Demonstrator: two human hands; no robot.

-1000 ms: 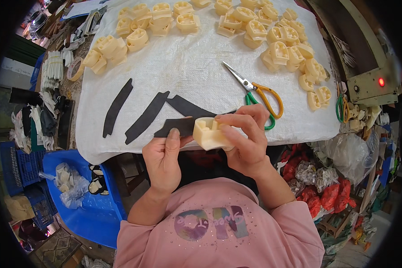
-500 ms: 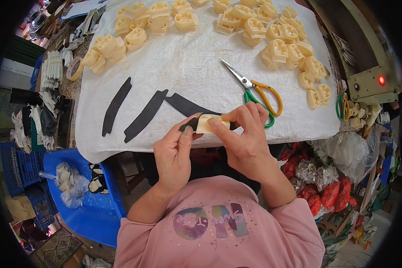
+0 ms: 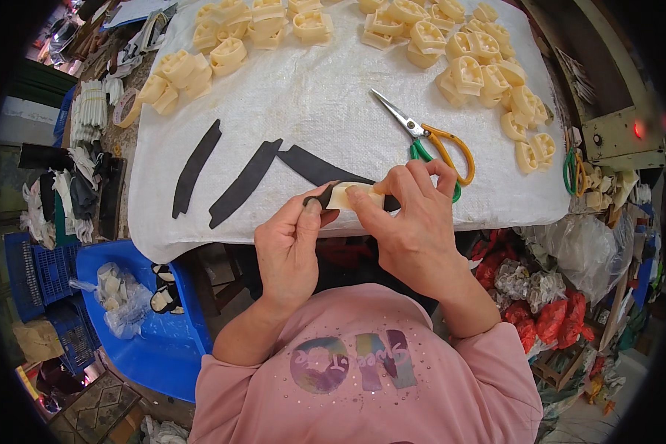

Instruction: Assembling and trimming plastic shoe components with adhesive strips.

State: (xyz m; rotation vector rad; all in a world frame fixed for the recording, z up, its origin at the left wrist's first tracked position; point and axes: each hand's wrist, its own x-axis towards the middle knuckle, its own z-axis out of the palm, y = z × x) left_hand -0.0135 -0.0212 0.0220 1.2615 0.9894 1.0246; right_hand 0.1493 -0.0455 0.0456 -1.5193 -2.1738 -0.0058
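Both my hands hold a cream moulded plastic piece (image 3: 340,197) over the table's near edge, with a black strip (image 3: 319,198) along it. My left hand (image 3: 287,248) pinches the strip's left end between thumb and fingers. From the other side, my right hand (image 3: 414,226) grips the piece, its thumb pressed on the cream surface; the underside is hidden. Just beyond the hands lie three flat black strips: a left one (image 3: 197,170), a middle one (image 3: 245,185) and a right one (image 3: 314,166). Scissors (image 3: 420,132) with one orange and one green handle lie partly open behind my right hand.
Cream pieces stand in clusters at the back left (image 3: 229,55) and back right (image 3: 466,78) of the white-covered table (image 3: 288,96). A blue plastic chair (image 3: 152,362) holds bagged items at the left. A second pair of scissors (image 3: 570,174) hangs at the right edge, near a metal machine (image 3: 621,140).
The view has shifted slightly. The black strip's left end now curls closer under my left thumb. My right hand's fingers have lifted a little, while its thumb stays on the cream piece.
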